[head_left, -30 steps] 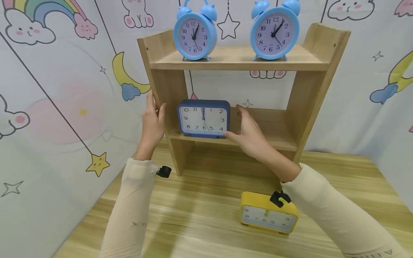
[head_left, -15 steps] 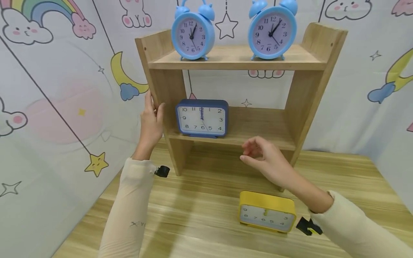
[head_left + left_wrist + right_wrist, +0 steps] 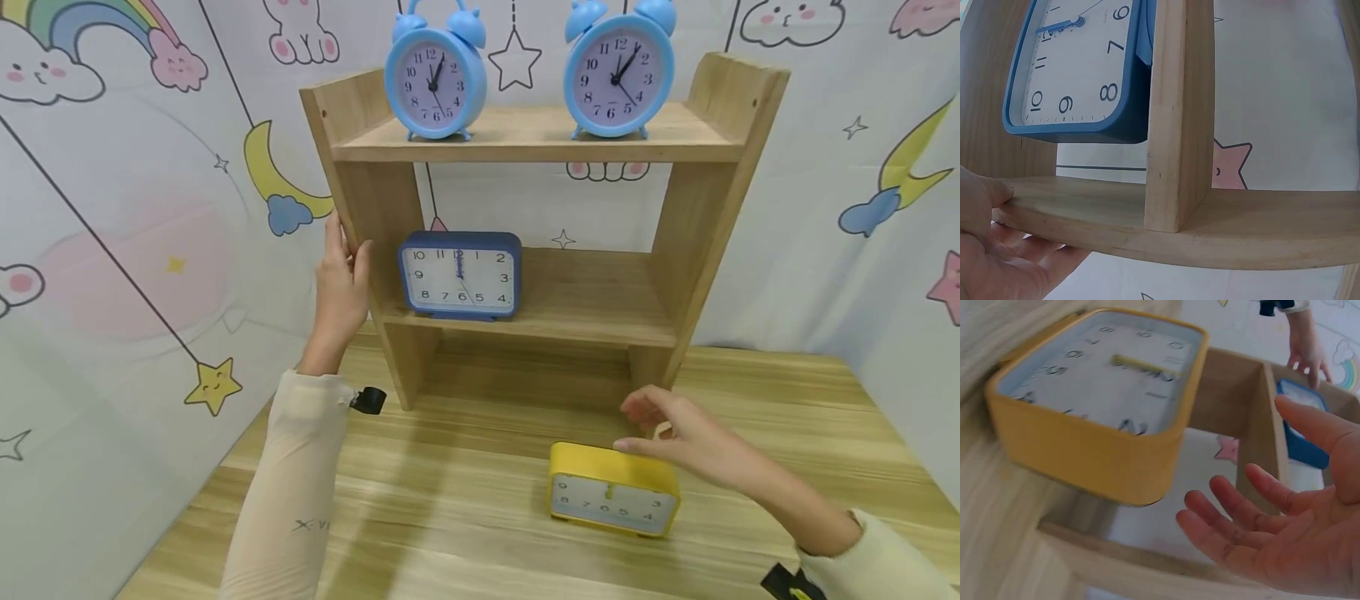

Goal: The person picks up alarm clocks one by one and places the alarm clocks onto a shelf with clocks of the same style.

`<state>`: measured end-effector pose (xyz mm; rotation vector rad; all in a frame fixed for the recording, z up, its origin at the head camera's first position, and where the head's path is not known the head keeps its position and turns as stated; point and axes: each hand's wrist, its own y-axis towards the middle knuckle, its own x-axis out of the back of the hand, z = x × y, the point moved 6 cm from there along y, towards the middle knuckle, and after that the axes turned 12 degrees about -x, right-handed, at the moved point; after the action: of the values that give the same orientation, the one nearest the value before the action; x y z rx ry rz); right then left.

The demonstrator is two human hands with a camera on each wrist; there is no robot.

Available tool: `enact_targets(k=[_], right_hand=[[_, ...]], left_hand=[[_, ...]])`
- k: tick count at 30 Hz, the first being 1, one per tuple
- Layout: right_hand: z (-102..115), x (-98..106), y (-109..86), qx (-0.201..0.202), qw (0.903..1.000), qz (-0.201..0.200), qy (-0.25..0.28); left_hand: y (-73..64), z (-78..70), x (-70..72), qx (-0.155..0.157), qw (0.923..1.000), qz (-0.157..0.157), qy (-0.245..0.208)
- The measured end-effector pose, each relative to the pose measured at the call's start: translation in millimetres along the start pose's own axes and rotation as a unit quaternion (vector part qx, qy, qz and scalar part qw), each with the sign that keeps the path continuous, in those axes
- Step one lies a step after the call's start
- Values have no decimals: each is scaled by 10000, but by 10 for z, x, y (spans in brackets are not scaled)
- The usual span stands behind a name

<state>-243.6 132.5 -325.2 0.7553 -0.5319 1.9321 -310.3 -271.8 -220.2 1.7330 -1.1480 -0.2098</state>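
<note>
My left hand (image 3: 341,292) holds the left side panel of a wooden shelf (image 3: 540,152); in the left wrist view the thumb lies on the panel's inner face and the fingers outside. Beside it, on the middle board, stands a blue rectangular alarm clock (image 3: 461,277). My right hand (image 3: 686,437), holding nothing, hovers at the upper right of a yellow alarm clock (image 3: 615,490) on the table. In the right wrist view its fingers are spread, apart from the yellow clock (image 3: 1085,450). The thumb overlaps the clock's top edge in the head view.
Two light blue twin-bell alarm clocks, one left (image 3: 435,83) and one right (image 3: 619,79), stand on the shelf's top board. The wooden table (image 3: 465,542) runs beneath, with a cartoon-printed white backdrop (image 3: 150,250) behind and on the left.
My right hand has left the blue clock's right side and moved down and right to the yellow clock. My left hand keeps its place on the shelf. The head view has shifted slightly.
</note>
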Motion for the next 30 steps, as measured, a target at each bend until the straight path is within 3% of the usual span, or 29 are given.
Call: enact_targets(k=[10, 13, 18, 24, 30], right_hand=[[-564, -235, -137, -183, 9957, 818, 385], [-694, -318, -149, -368, 9916, 1016, 717], [-840, -386, -156, -487, 9834, 1155, 1314], [-965, -402, -198, -545, 9766, 1276, 1644], [-1041, -452, -230, -490, 9634, 1428, 2216]], left_hand=[[9, 6, -14, -18, 10000, -28, -68], [5, 9, -6, -4, 10000, -26, -68], [3, 12, -1, 34, 9999, -29, -112], [1, 20, -4, 75, 9999, 13, -81], [1, 11, -6, 51, 10000, 31, -63]])
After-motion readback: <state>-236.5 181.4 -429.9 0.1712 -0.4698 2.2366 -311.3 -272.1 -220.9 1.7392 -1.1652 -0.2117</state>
